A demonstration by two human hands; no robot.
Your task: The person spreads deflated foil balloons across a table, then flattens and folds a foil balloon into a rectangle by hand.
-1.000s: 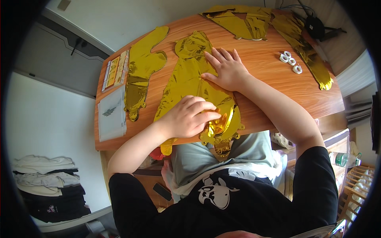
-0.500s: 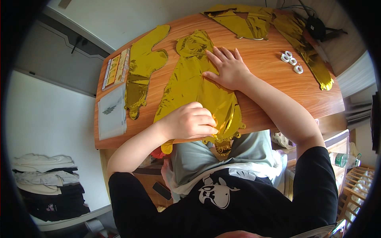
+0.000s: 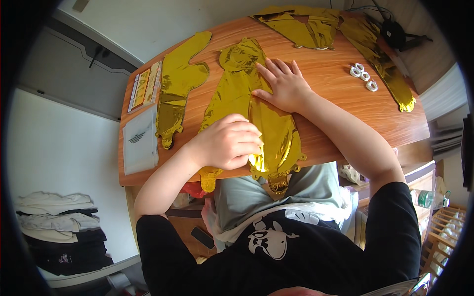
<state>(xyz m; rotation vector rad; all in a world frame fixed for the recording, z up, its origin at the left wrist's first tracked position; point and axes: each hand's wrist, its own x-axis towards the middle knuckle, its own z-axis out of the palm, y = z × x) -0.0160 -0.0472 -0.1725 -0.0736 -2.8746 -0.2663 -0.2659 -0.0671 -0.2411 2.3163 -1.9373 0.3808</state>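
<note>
A flat gold foil balloon (image 3: 236, 96) lies lengthwise before me, its narrow tabbed end hanging over the table's near edge. My left hand (image 3: 228, 143) is closed on the foil at its lower left part, fingers bent and pressed together; the fingertips are partly hidden. Bright creases run from there toward the tabs. My right hand (image 3: 285, 85) rests flat with spread fingers on the balloon's upper right edge and the wood beside it. Left of it lies another flat gold foil balloon (image 3: 173, 81), touched by neither hand.
More gold foil pieces (image 3: 316, 29) cover the table's far side and right end. Several white ribbon rolls (image 3: 365, 76) sit at the right. Clear plastic bags (image 3: 139, 145) and a printed packet (image 3: 143, 89) lie at the left edge. A black cable device (image 3: 393, 33) stands back right.
My left hand has moved up and left, and the foil's lower left part has shifted and bunched with it. My right hand has stayed in place.
</note>
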